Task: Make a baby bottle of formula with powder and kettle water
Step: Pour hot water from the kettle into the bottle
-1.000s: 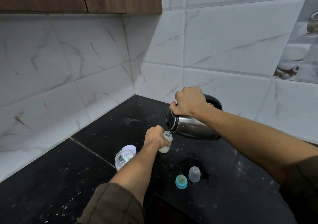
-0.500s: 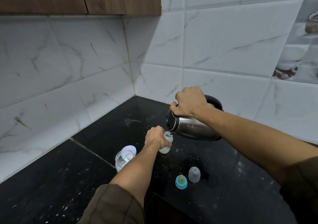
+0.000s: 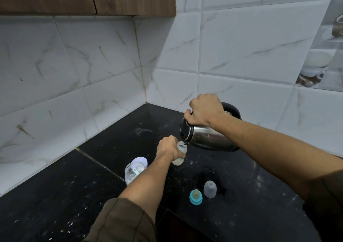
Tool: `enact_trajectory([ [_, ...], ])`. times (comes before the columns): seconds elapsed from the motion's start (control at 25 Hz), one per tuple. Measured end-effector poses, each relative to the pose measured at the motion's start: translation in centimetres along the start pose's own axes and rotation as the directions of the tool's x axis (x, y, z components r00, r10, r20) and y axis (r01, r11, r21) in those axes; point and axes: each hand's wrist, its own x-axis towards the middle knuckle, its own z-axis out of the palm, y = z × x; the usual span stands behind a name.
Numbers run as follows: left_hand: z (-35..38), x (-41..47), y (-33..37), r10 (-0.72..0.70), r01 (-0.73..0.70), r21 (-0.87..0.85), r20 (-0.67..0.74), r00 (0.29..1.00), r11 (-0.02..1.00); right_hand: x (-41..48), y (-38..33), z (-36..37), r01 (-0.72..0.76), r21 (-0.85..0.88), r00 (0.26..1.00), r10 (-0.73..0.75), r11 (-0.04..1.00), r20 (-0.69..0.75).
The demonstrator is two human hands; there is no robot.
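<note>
- Over the middle of the black countertop (image 3: 74,195), the left hand (image 3: 169,148) curls its fingers round the baby bottle (image 3: 181,147). The bottle stands upright on the stone, its open neck showing above the fist.
- Just right of that grip and a little higher, the right hand (image 3: 205,109) is wrapped tight round the black handle of the steel kettle (image 3: 209,136). The kettle tilts leftward, its spout right at the bottle's mouth. Whether water is running is too small to tell.
- Left of the bottle grip and nearer the person, a clear powder jar (image 3: 133,172) stands open with a pale blue scoop inside. A lavender lid (image 3: 140,161) sits just beyond it.
- Right of that grip and nearer the person, a teal teat ring (image 3: 195,197) and a clear cap (image 3: 210,188) stand side by side, apart from the bottle.
</note>
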Motion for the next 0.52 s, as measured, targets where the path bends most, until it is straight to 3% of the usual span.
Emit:
enact_trajectory([
  [0.52,-0.1,0.59,-0.07,0.003,-0.003,-0.009,-0.012,1.0,1.0,0.68,0.07,0.22,0.009,-0.002,1.0,-0.009,1.0,0.003],
])
